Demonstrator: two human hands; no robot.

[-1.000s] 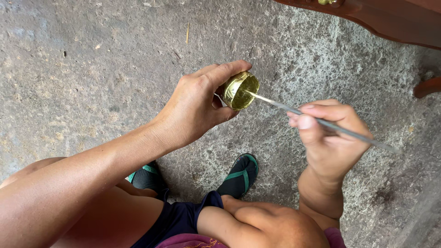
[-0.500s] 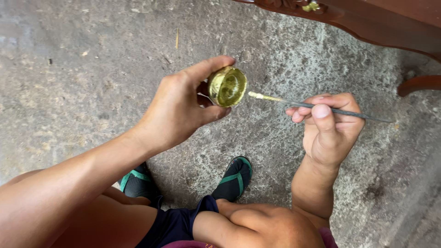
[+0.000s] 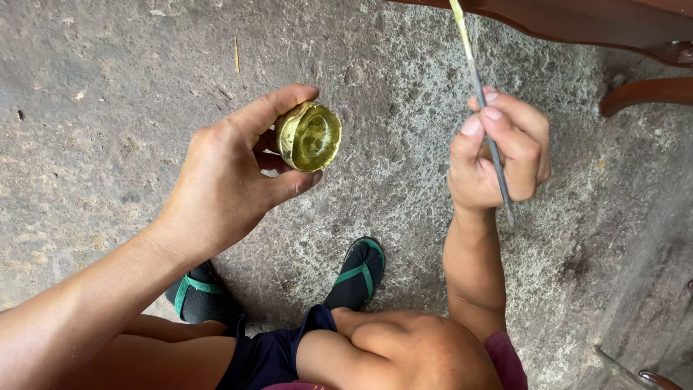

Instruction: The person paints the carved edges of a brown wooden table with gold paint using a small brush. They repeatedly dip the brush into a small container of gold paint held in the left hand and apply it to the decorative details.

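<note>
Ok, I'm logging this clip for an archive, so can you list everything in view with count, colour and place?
Small round tin: one, gold-yellow with yellowish paste inside, held in the left hand, open side to the camera.
Thin tool: one, grey metal with a yellowish tip, pointing up toward the furniture.
Wooden furniture: one piece, reddish brown, top right.
Floor: rough grey concrete.
Sandals: two, black with green straps, on the feet below.
Left hand: fingers around the tin.
Right hand: gripping the tool.
</note>
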